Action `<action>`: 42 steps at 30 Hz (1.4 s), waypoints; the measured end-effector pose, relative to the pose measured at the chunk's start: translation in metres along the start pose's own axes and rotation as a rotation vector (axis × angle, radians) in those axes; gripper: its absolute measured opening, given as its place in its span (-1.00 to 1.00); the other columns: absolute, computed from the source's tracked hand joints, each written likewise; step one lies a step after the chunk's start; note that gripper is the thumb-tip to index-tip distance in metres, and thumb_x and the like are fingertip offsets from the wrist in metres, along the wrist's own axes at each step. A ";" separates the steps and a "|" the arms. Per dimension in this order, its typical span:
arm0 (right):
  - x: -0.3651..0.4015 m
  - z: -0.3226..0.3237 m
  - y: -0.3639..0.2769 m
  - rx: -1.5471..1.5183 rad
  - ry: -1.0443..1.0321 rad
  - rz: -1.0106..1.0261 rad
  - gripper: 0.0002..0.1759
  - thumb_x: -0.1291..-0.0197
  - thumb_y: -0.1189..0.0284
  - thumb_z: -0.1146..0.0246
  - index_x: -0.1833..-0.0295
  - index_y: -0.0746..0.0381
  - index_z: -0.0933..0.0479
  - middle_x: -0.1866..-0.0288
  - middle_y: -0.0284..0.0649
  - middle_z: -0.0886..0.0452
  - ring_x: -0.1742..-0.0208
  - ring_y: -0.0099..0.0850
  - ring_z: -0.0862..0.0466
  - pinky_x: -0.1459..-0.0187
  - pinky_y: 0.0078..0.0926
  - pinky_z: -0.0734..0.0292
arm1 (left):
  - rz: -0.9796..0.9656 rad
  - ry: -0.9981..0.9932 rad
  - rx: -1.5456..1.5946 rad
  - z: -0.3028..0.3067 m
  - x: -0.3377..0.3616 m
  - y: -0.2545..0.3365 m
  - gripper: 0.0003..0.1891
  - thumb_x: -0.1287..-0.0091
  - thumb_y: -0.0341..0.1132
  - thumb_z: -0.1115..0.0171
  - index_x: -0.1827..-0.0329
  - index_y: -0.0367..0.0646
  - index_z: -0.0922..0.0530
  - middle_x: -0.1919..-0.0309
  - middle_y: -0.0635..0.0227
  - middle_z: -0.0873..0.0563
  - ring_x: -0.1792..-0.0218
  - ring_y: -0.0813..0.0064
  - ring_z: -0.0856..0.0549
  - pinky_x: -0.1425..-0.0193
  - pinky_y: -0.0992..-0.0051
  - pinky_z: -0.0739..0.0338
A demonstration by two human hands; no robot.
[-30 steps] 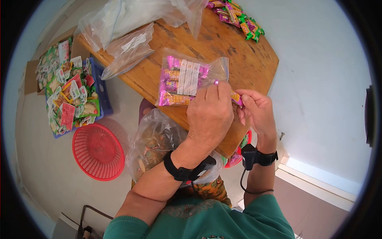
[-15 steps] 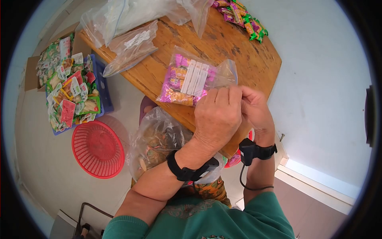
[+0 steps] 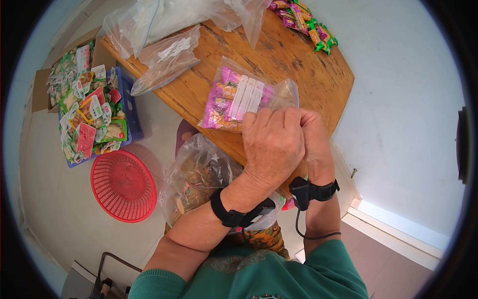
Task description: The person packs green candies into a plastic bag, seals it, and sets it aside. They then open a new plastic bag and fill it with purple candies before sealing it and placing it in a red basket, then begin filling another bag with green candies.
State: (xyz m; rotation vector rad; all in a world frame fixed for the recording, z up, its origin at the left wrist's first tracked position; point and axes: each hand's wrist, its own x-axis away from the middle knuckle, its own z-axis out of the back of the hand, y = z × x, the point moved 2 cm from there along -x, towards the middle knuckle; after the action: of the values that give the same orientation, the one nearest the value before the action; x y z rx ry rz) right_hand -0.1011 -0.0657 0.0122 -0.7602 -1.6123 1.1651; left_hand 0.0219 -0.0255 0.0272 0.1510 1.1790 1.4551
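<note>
A clear zip bag [image 3: 285, 92] holding purple-and-orange snack packets [image 3: 219, 102], with white printed strips on its front, lies on the wooden table [image 3: 318, 79]. My left hand [image 3: 273, 144] is closed on the bag's right-hand, open-end edge, its knuckles facing up. Right beside it, partly hidden behind it, my right hand [image 3: 316, 142] is closed at the same edge; its fingertips are mostly covered. Loose purple and green packets [image 3: 303, 22] are piled at the table's far end.
Empty clear bags [image 3: 172, 52] lie at the table's upper left. On the floor to the left are a blue crate [image 3: 133, 107] of food packets, a cardboard box [image 3: 41, 89] and a red basket [image 3: 124, 187]. A large clear plastic bag [image 3: 196, 159] is below the table edge.
My right hand and wrist have shifted slightly left and down, closer in behind my left hand. The bag has hardly moved.
</note>
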 end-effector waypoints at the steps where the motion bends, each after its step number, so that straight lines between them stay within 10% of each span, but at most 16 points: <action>1: 0.001 0.000 0.001 0.000 -0.001 0.000 -0.92 -0.32 0.62 -0.35 0.12 0.34 -0.72 0.22 -0.39 -0.74 0.23 -0.69 -0.62 0.18 -0.63 -0.60 | 0.001 0.000 -0.001 0.000 0.000 0.000 -0.85 -0.09 -0.47 -0.37 0.32 -0.07 -0.58 0.61 0.38 -0.51 0.48 0.30 -0.54 0.34 0.27 -0.25; 28: -0.006 -0.004 0.023 0.083 0.034 0.069 -0.91 -0.33 0.50 -0.27 0.25 0.27 -0.61 0.30 -0.58 -0.55 0.23 -0.71 -0.46 0.27 -0.60 -0.44 | 0.082 0.052 0.175 -0.002 -0.012 -0.017 -0.81 0.05 -0.53 -0.35 0.39 -0.11 -0.54 0.32 0.30 -0.58 0.18 0.15 -0.56 0.10 0.20 -0.36; 30: -0.006 0.010 0.038 -0.138 -0.231 0.077 -0.73 -0.60 0.29 -0.07 -0.23 0.18 -0.47 -0.07 -0.32 -0.56 -0.10 -0.54 -0.56 -0.17 -0.52 -0.51 | 0.079 0.061 0.205 -0.003 -0.011 -0.017 -0.82 0.04 -0.53 -0.33 0.39 -0.12 -0.54 0.33 0.29 -0.58 0.20 0.14 -0.56 0.10 0.20 -0.36; 42: 0.006 -0.015 0.007 0.286 -0.135 0.124 -0.68 -0.52 0.43 -0.18 -0.30 0.23 -0.41 -0.15 -0.33 -0.49 -0.12 -0.56 -0.49 -0.19 -0.55 -0.45 | 0.075 0.058 0.155 0.003 -0.018 -0.018 -0.87 -0.03 -0.54 -0.31 0.41 -0.18 -0.53 0.32 0.27 -0.62 0.22 0.13 -0.56 0.12 0.21 -0.41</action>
State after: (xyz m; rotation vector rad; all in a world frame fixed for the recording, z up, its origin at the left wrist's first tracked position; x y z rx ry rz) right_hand -0.0892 -0.0530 0.0089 -0.6125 -1.4798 1.5258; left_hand 0.0415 -0.0417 0.0252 0.2643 1.3464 1.4410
